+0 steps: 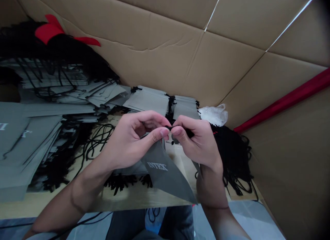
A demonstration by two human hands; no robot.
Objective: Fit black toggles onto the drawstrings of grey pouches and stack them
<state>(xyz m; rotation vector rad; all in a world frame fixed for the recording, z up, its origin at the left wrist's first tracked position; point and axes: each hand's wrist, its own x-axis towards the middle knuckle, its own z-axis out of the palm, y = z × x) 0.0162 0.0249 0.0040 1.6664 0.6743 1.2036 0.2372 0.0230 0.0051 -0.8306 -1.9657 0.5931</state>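
Note:
My left hand (140, 138) and my right hand (197, 140) meet above the table, thumbs and forefingers pinched close together. Between the fingertips runs a short piece of black cord (168, 127); both hands grip it. Below them hangs a grey bag (168, 174) with white INTEX lettering, its lower corner reaching past the table's front edge. The bag's upper edge is partly hidden behind my fingers. Whether the cord is knotted cannot be made out.
Large stacks of grey bags (46, 140) with black cord ends fill the left. Smaller stacks (149, 99) lie at the back, beside a clear plastic bag (213, 114). A bundle of black cords (233, 157) lies right. Cardboard walls (167, 44) enclose the table (144, 198).

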